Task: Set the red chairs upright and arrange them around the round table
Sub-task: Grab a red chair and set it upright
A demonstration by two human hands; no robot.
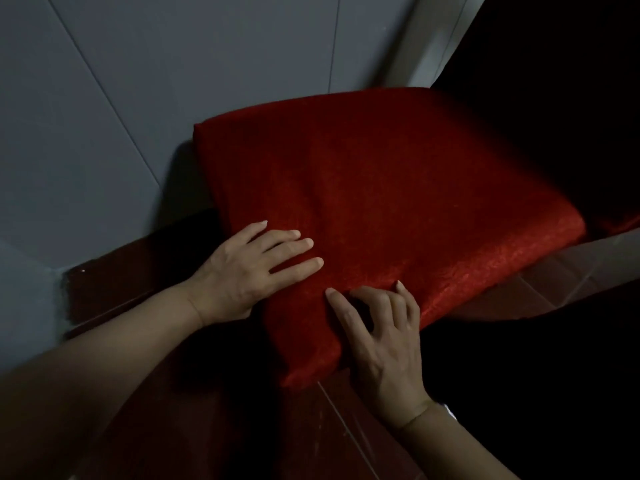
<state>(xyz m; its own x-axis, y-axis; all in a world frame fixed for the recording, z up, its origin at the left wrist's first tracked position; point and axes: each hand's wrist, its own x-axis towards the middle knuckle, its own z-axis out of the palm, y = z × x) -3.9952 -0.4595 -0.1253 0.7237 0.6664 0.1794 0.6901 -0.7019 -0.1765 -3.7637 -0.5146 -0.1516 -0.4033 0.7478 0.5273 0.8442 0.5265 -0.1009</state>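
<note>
Two bare forearms & hands, no sleeves in view.

Left hand (pixel 242 275) & right hand (pixel 384 337) both bare: no rings, no gloves, no watch seen. Nails were short, plain, pale, no polish visible. Forearms were uncovered as far as the frame edge. A small pale bright patch showed just beside the right wrist; too dim to tell what it was. Lighting was low, so finer detail couldn't be made out.

Dim, soft-focus view, black shadow at right, wide-angle bending at the edges.

red chair (pixel 363 202): legs hidden | right side: too dark to tell
</note>
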